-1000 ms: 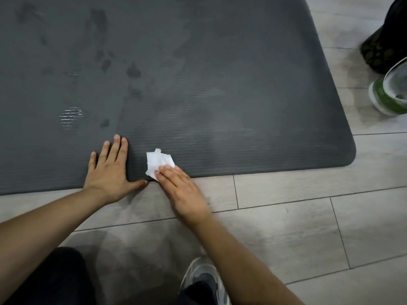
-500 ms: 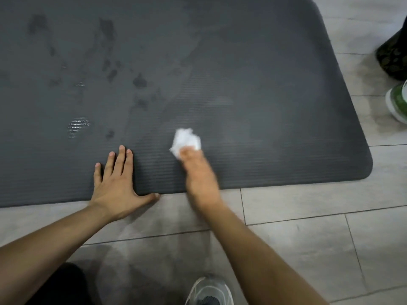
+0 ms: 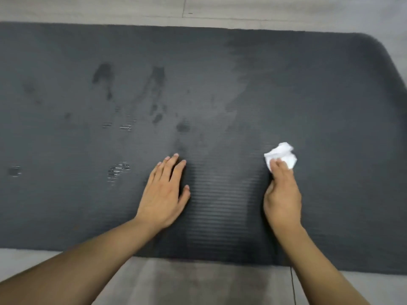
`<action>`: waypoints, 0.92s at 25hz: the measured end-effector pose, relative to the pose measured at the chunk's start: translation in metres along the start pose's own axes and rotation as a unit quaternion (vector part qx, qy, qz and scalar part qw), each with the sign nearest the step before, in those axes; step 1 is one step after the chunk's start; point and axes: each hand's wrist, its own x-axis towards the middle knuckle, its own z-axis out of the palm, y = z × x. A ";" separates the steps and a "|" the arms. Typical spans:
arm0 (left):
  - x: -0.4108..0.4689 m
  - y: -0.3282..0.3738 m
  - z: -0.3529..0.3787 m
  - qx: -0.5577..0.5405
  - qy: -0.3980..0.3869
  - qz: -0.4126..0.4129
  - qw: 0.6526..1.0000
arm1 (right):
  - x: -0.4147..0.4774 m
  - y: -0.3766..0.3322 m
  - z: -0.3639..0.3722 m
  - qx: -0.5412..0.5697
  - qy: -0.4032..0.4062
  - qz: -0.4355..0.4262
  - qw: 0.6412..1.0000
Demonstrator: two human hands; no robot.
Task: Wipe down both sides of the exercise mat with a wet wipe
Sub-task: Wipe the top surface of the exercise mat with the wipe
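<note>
A dark grey ribbed foam exercise mat point(image 3: 286, 84) lies flat on a pale wood-look tiled floor point(image 3: 198, 282), its rounded corner at the upper right. The person's left hand point(image 3: 164, 194) rests palm-down on the mat near its near edge, its grip apart, the fingers straight and slightly spread. To its right, well apart from it, the right hand point(image 3: 283, 194) presses a crumpled white wet wipe point(image 3: 284, 154) against the mat. The fingers lie nearly straight over the wipe, so this grip is apart too, and the wipe sticks out beyond the fingertips. Dark damp patches point(image 3: 157, 75) and glistening wet streaks point(image 3: 119, 169) mark the mat's left half.
</note>
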 end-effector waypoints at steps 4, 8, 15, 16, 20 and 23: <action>0.085 -0.028 0.001 0.014 0.047 0.015 0.999 | -0.070 -0.070 0.051 0.014 -0.142 -0.365 0.920; 0.166 -0.066 -0.014 0.051 0.066 0.000 0.997 | 0.027 -0.021 0.039 -0.013 -0.150 -0.398 0.905; 0.201 -0.073 0.007 0.045 0.042 -0.011 0.998 | 0.233 -0.029 0.040 0.056 0.069 -0.011 0.996; 0.199 -0.075 0.005 0.043 0.043 -0.012 0.998 | 0.248 -0.046 0.058 0.079 0.086 -0.033 0.993; 0.199 -0.072 0.001 0.042 0.037 -0.011 0.998 | 0.250 -0.100 0.125 0.015 0.010 -0.081 0.997; 0.199 -0.072 0.001 0.043 0.029 -0.011 0.999 | 0.241 -0.105 0.134 -0.026 -0.015 -0.064 0.997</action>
